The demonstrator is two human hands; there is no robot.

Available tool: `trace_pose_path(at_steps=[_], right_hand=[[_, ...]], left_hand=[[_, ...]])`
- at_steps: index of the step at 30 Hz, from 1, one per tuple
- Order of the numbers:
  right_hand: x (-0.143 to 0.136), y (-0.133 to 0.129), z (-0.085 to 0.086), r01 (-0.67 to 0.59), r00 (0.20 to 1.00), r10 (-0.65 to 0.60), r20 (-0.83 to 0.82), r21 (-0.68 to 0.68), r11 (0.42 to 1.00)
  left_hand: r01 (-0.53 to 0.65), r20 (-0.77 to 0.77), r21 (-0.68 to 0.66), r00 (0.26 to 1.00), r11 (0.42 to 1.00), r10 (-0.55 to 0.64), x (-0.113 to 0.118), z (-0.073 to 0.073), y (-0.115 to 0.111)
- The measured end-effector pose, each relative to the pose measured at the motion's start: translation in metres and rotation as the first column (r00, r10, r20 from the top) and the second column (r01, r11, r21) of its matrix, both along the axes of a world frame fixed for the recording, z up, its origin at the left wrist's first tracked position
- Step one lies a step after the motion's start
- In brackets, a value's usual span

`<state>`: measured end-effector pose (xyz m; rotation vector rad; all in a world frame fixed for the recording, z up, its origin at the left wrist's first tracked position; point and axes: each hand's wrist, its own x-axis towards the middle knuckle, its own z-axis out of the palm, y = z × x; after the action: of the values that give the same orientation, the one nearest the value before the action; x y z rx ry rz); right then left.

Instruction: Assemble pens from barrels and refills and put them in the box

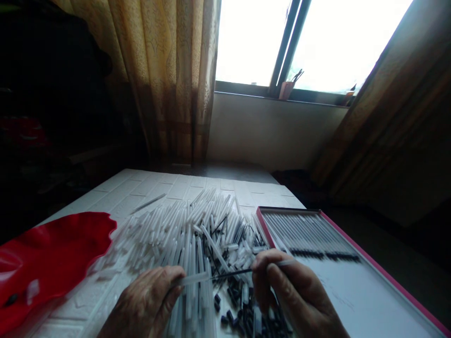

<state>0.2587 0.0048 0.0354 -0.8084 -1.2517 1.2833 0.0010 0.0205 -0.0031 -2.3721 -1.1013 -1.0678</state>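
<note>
Fingers (pixel 175 271) of my left hand (pixel 144 298) pinch a clear tube (pixel 195 279); those of my right hand (pixel 298 287) clamp a slim dark rod (pixel 232 272), tip at the tube's end, above loose tubes (pixel 188 256). Both seem light; the rod probably bends, so grip near its tip.

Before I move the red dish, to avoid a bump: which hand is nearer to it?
Left. The left hand is to the right of the red dish; the right hand is farther off, beside the shallow tray.
</note>
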Motion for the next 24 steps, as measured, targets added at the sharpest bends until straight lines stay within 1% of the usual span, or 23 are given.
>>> trace_pose_path(at_steps=[6,11,14,18,21,24], right_hand=[[0.000,0.000,-0.001,0.039,0.999,-0.039,-0.014,0.011,0.999],[0.001,0.000,0.000,0.046,0.999,-0.046,0.008,-0.006,0.999],[-0.001,0.000,0.000,0.015,0.999,-0.014,0.039,-0.026,1.000],[-0.005,0.000,-0.005,-0.042,0.998,0.045,0.052,-0.041,0.998],[-0.007,0.000,-0.014,-0.094,0.995,0.095,0.042,-0.031,0.995],[-0.009,0.002,-0.026,-0.149,0.984,0.149,0.096,-0.008,0.989]], left_hand=[[0.001,0.017,-0.021,1.000,1.000,0.000,0.002,-0.002,-0.001],[0.005,0.019,-0.051,1.000,0.999,-0.004,0.002,0.002,-0.002],[0.013,0.023,-0.039,1.000,0.999,-0.012,0.005,0.004,-0.002],[0.027,0.033,-0.033,0.999,0.999,-0.026,0.006,0.000,-0.003],[0.042,0.049,-0.075,0.998,0.996,-0.038,0.005,-0.002,-0.004],[0.062,0.023,-0.141,0.998,0.988,-0.059,0.005,-0.004,-0.006]])
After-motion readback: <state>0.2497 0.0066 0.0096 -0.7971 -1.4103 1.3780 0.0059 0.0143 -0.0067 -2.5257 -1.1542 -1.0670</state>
